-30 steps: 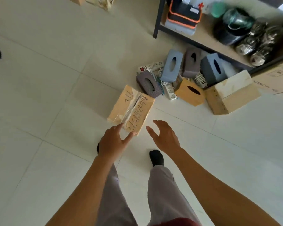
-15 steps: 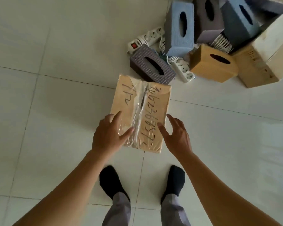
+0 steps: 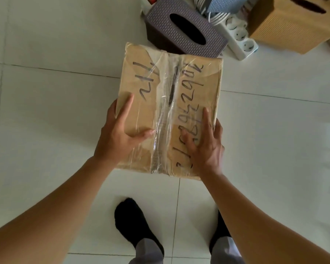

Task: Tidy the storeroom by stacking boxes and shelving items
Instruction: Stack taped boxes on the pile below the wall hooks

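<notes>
A taped brown cardboard box (image 3: 170, 103), its top seam sealed with wrinkled clear tape and marked with black handwritten digits, sits on the white tiled floor (image 3: 46, 111) straight ahead of the person's feet. The left hand (image 3: 118, 136) lies on the box's near left corner, thumb spread across the top and fingers wrapping the left edge. The right hand (image 3: 204, 147) presses the near right part of the top, fingers spread wide, with the outer ones curling over the right edge. Both hands grip the box; whether it has left the floor cannot be told.

Touching the box's far edge is a dark grey woven-pattern tissue box (image 3: 185, 29) with an oval slot. Just beside that lies a white power strip (image 3: 240, 39) with round sockets and coiled white cable. Farther right stands a tan ribbed tissue box (image 3: 286, 27).

The floor is glossy pale tile with thin grey grout lines. Two feet in black socks (image 3: 133, 223) stand on it, grey trouser cuffs above.
</notes>
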A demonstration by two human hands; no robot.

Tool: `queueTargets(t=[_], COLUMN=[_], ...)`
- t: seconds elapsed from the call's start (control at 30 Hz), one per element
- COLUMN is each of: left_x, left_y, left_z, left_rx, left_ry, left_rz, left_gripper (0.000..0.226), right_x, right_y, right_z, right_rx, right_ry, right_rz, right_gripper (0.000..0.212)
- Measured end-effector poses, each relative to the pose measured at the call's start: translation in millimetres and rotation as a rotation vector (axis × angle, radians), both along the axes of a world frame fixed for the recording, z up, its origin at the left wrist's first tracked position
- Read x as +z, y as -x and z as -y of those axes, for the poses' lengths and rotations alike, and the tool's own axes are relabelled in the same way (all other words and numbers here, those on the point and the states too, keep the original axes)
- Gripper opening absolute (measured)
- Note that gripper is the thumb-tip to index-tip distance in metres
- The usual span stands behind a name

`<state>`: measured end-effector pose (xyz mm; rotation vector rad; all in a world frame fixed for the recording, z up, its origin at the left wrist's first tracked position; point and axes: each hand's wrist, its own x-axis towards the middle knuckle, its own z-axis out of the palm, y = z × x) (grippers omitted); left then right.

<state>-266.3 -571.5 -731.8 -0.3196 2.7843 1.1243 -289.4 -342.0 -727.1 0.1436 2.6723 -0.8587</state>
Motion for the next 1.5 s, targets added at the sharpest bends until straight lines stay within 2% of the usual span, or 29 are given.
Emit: queueTargets(t=[0.13, 0.27, 0.47, 0.93, 1.2, 1.5], left_x=[18, 73, 207, 484, 599, 683], left_y=[2, 12, 27, 28, 17, 6], left_z=[-7, -28, -74, -155, -166, -156], left_rx=[0.038, 0.074, 0.151, 0.223, 0.144, -0.034], left_ry=[-0.042, -0.021, -0.073, -0.091, -0.066, -0.025], left_rz=[0.039, 0.046, 0.088, -0.07, -0.086, -0.17], left_gripper=[0.104, 0.103, 0.101, 0.1, 0.099, 0.099], right_x=[14, 64, 196, 479, 587, 665], right_y=[4, 18, 45, 62, 27, -16], right_z=[-1, -23, -71, -147, -157, -150], right_rx=[-0.029, -0.04, 0.057, 0.091, -0.037, -0.173], right_ry=[0.02, 0.036, 0.017, 0.073, 0.096, 0.079], right_rz=[0.044, 0.051, 0.019, -0.101, -0.153, -0.28], right_gripper=[0.082, 0.081, 0.083, 0.084, 0.084, 0.084])
